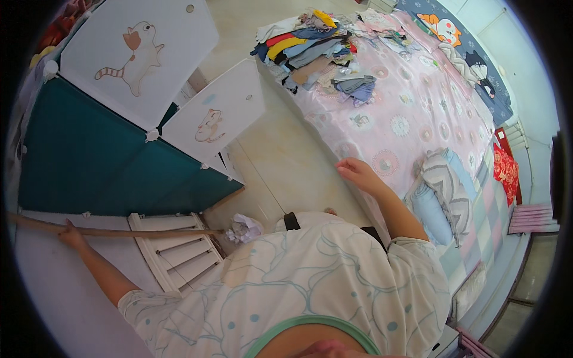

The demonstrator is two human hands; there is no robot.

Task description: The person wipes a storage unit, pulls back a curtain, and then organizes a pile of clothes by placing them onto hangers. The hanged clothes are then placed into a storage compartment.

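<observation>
My left hand [71, 235] is closed round a long wooden pole [113, 232] at the lower left. The pole runs across in front of a white slatted panel [179, 244]. Beside the pole's right end is a white crumpled bundle [243, 228]; I cannot tell whether they are joined. My right hand [360, 174] hangs near the bed's edge with nothing in it, its fingers stretched out and slightly bent. Below it runs the side of the bed's pink patterned sheet [400, 126].
A cabinet with a dark green side [89, 155] stands at the left, its white cat-printed doors [134, 56] swung outward. Piled clothes [304, 48] cover the bed's far left corner. A rolled blue and grey quilt [439, 197] lies at right. Tiled floor [268, 143] runs between cabinet and bed.
</observation>
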